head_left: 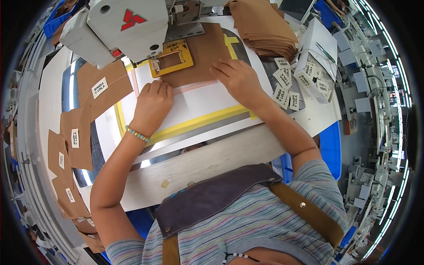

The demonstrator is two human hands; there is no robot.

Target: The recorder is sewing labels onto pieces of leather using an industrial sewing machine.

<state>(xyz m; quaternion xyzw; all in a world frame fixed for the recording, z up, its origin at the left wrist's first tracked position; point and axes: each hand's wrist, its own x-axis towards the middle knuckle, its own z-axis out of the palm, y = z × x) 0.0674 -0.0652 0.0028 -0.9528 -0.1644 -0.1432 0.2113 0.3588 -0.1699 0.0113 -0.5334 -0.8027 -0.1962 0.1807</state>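
A brown fabric piece (206, 46) lies on the white sheet under the sewing machine head (126, 28). The machine's yellow clamp frame (191, 56) rests on the piece, around a small pale patch whose kind I cannot make out. My left hand (153, 105), fingers bent and close together, is at the piece's near left edge, just below the clamp. At the right edge, the bent fingers of my right hand (243, 84) meet the fabric. A pink strip (196, 86) shows along the near edge of the piece. Both sets of fingertips are partly hidden.
Brown pieces with white labels (99, 88) hang in a chain down the table's left side. A stack of brown pieces (265, 28) sits at the back right, beside loose labels (282, 84) and a white box (316, 57). Yellow tape (207, 120) borders the white sheet (201, 104).
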